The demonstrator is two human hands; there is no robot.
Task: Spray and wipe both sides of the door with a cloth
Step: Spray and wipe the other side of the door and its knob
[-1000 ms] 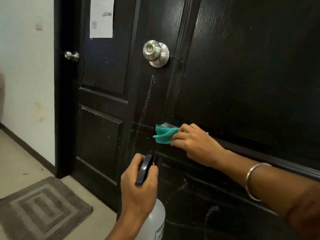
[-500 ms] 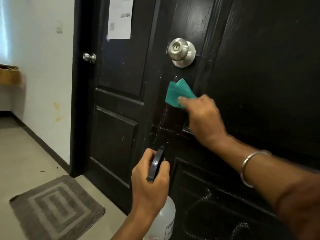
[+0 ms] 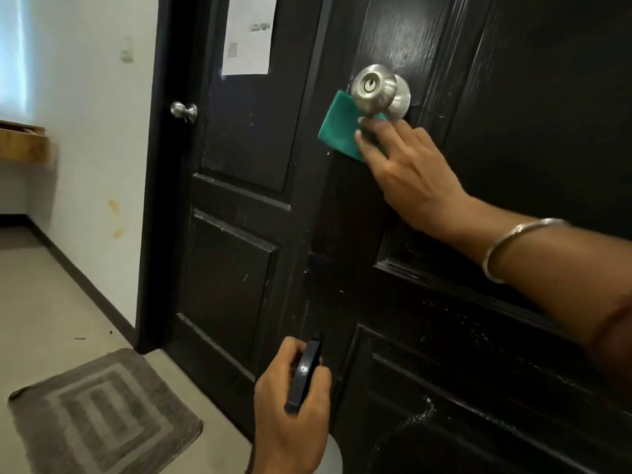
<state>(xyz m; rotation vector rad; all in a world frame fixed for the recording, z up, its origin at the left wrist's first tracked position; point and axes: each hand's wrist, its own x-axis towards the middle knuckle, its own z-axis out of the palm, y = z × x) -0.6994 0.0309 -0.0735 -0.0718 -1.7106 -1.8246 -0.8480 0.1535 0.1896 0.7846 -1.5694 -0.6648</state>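
Since the earlier frame my right hand point(image 3: 407, 169) has been climbing the door point(image 3: 513, 131), and the cloth point(image 3: 338, 128) that was sitting below the knob point(image 3: 374, 88) is now tucking up against its underside; the spray bottle point(image 3: 304, 378) has been staying low in my left hand point(image 3: 290, 419).

Working from the left, I am seeing a grey woven mat point(image 3: 102, 415) with nested rectangles lying on the pale floor by the foot of the frame. Above it a small round metal knob point(image 3: 184, 111) is sticking out at the edge of a second dark panelled door, which is carrying a white paper notice point(image 3: 248, 32).

My left hand is curling its fingers and thumb round the bottle's black glossy head, gripping it near the bottom edge of the door; the clear body is barely showing beneath the wrist.

The teal cloth is lying flat and folded on the glossy black wood-grain, at the door's left edge. My right hand is pressing it there with straight, spread fingers, not curling round it. The knob is brushed steel, domed, with a keyhole. A plain metal bangle point(image 3: 513, 248) is circling my right forearm.
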